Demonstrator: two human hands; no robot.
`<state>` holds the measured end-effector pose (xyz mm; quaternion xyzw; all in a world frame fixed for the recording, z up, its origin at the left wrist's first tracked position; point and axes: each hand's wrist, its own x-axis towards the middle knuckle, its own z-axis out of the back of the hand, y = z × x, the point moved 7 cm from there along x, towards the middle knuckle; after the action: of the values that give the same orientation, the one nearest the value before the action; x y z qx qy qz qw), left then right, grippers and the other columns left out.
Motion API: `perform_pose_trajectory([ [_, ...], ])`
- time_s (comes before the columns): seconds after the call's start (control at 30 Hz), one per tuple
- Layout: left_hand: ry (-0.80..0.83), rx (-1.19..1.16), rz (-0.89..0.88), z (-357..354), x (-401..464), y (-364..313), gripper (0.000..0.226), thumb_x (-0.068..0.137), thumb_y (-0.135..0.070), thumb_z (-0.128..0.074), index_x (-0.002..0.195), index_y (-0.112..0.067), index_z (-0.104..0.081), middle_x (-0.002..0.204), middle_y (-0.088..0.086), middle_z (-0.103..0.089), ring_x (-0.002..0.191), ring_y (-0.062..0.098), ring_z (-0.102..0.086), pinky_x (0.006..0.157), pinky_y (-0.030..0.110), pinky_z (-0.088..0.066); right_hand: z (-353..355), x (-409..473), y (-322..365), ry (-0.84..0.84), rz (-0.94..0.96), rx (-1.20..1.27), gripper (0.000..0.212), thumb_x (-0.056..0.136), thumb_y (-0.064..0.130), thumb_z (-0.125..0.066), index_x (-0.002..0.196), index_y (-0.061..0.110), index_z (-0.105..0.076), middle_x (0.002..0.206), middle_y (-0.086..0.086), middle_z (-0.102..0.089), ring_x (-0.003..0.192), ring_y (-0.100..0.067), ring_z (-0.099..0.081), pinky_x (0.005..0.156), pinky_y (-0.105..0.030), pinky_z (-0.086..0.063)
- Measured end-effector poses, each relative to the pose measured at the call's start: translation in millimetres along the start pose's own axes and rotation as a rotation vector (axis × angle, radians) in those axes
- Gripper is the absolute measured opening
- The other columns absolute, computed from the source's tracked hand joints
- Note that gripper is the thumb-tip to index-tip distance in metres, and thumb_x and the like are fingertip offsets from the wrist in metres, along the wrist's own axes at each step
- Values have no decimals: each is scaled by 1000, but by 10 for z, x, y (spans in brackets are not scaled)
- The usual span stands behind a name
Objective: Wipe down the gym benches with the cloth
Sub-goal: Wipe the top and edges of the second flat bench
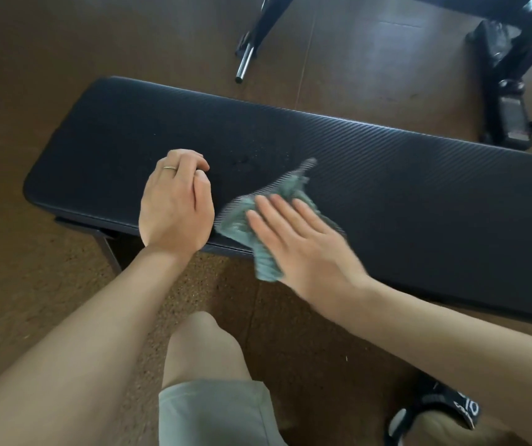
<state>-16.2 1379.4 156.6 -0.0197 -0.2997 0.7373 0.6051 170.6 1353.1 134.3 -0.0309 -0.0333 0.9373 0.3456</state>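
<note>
A long black padded gym bench point(387, 175) runs from the left to the right edge of the view. A crumpled grey-green cloth point(242, 220) lies on its near edge, partly hanging over the front. My right hand point(300, 249) presses flat on the cloth with straight fingers. My left hand point(174, 204) rests on the bench pad just left of the cloth, its fingers curled under, holding nothing I can see. A few small wet spots point(242, 160) show on the pad beyond the hands.
Black gym equipment frames point(509, 91) with a chrome bar point(245, 64) stand on the brown floor behind the bench. My knee point(203, 349) and a sandalled foot point(435, 413) are close in front of the bench. A bench leg point(106, 249) is at the lower left.
</note>
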Motion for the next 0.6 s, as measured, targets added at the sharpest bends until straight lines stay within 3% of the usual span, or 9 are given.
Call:
perform_pose_trajectory([
  [0.13,-1,-20,27,21,2,21,31,101,-18,-31,109,-13,-61,123,-1,-62,111,16,-56,90,40,-49,21,465,387,-51,13,-17,82,106,41,-49,164,7,-3,173,-13,-3,160,-29,-3,130,-44,0],
  [0.37,9,2,14,27,2,19,30,102,-20,-31,107,-12,-59,122,0,-62,109,18,-56,84,35,-48,-44,-441,-254,22,-22,38,86,95,26,-60,165,14,-12,173,-8,-10,159,-25,-12,129,-44,-13],
  [0.47,8,10,16,17,-4,6,31,101,-21,-30,107,-12,-60,122,2,-62,108,19,-57,84,35,-49,-88,-740,-447,111,-62,49,91,95,34,-63,166,18,-8,174,-6,-6,160,-24,-6,130,-43,-12],
  [0.6,5,-5,17,4,-1,20,30,101,-19,-31,105,-12,-60,123,0,-62,108,19,-57,84,39,-51,-47,-252,-361,147,46,139,74,107,56,-25,165,22,5,173,0,11,159,-18,15,129,-38,7],
])
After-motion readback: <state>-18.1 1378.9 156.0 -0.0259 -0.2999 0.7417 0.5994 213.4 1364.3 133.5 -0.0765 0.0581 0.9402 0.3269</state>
